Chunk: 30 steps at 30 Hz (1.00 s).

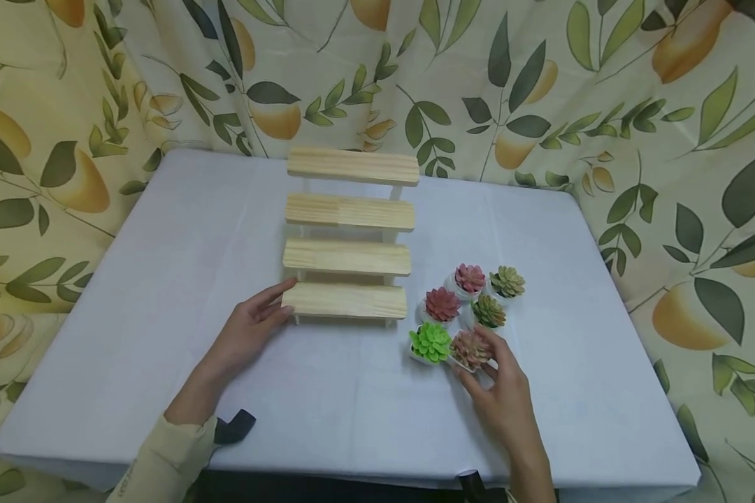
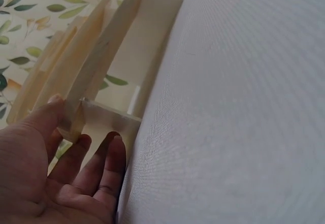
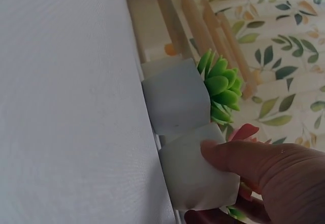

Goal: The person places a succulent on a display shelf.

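A tiered wooden stand [image 1: 344, 300] with pale slats on whitish supports rises toward the back of the table. At the left end of its lowest slat, my left hand [image 1: 252, 325] pinches the board, thumb on top and fingers beneath, as the left wrist view shows. To the right, my right hand [image 1: 503, 391] grips the white square pot of a dusty-pink artificial succulent [image 1: 470, 349], thumb on one wall. This pot [image 3: 198, 168] stands on the cloth beside a bright green succulent [image 1: 430, 342] in a similar pot. Its far side is hidden by the fingers.
Behind those two pots stand two red-pink succulents [image 1: 442, 305] and two dull green ones [image 1: 507, 281], close together. A white cloth covers the table [image 1: 226, 209]. A curtain [image 1: 541, 84] printed with fruit and leaves hangs behind and at both sides.
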### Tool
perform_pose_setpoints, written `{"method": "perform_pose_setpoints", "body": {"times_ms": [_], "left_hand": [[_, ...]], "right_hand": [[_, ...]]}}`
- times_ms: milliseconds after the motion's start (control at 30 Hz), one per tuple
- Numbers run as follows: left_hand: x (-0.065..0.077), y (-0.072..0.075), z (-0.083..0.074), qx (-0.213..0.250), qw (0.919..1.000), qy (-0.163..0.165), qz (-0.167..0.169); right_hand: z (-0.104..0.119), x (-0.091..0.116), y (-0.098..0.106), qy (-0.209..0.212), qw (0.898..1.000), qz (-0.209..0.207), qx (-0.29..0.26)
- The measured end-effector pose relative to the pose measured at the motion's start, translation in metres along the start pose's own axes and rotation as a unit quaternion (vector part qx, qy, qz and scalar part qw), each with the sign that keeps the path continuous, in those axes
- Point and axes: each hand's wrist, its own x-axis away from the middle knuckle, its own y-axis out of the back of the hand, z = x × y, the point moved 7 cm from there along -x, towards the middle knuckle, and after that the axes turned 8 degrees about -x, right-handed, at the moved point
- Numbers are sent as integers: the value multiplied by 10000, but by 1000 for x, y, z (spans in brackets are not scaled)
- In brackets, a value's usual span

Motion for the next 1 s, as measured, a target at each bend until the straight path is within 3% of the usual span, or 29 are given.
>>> {"method": "perform_pose_setpoints", "body": {"times_ms": [433, 667, 1000], "left_hand": [[1, -6, 2, -87, 9998, 131, 102], [1, -6, 0, -147, 9998, 76, 144], [1, 0, -3, -319, 9995, 52, 30]], "right_hand": [[3, 2, 8, 307, 9988, -2, 392], [8, 1, 22, 405, 9988, -151, 245], [14, -3, 25, 360, 9988, -320, -60]]}}
